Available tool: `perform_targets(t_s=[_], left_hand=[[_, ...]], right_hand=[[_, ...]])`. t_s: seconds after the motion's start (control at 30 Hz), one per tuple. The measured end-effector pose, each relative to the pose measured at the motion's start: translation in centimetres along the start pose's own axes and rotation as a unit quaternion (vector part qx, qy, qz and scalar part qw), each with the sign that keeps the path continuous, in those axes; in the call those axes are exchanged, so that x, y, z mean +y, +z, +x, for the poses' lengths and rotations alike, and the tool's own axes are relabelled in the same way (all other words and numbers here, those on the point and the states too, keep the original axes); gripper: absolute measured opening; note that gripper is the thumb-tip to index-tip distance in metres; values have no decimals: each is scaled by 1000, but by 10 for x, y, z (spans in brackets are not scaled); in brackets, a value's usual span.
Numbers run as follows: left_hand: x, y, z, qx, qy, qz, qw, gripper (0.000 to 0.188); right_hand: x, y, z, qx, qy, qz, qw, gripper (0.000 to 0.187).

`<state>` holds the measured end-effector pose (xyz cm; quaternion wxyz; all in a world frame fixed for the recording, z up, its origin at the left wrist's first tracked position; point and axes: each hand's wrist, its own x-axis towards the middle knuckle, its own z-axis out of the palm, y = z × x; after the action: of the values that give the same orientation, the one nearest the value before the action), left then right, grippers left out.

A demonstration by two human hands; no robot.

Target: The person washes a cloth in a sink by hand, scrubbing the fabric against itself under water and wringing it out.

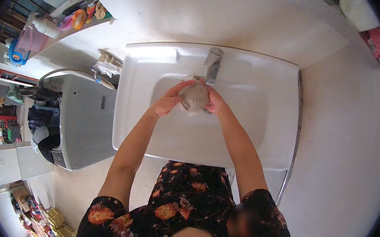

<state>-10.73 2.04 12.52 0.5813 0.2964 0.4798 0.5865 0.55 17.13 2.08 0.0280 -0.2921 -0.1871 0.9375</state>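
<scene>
A bunched, greyish-white cloth [194,99] is held between my two hands over the bowl of the white sink [260,152]. My left hand [170,100] is closed round the cloth's left side, its fingers reaching over the top edge. From the other side, my right hand [216,102] grips the cloth, its fingers partly hidden behind it. Just above my hands the grey metal faucet [212,68] points down toward the cloth. Whether water runs from it I cannot tell. Part of the drain shows below my right fingers.
A grey washing machine [86,122] with dark clothes [43,125] at its opening stands left of the sink. A hose [62,70] arches over it. Bottles and colourful packets [78,18] line the ledge at the upper left. White walls border the sink behind and on the right.
</scene>
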Motion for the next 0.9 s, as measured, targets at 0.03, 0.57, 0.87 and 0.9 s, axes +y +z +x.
perform_targets(t_s=[0.03,0.57,0.87,0.9], left_hand=[[-2,3,5,-14,0,43,999,64],[-11,-48,-2,202,-112,589,774,28],[-74,-49,-11,-15,65,790,609,32],[-80,-36,-7,-108,-23,714,691,36]], right_hand=[[-1,-6,-2,2,-25,-27,999,20],[-28,-119,-123,269,-56,-421,864,29],[-9,-90,-96,192,-249,-839,444,26],[-4,-88,-90,157,-280,-823,469,30]])
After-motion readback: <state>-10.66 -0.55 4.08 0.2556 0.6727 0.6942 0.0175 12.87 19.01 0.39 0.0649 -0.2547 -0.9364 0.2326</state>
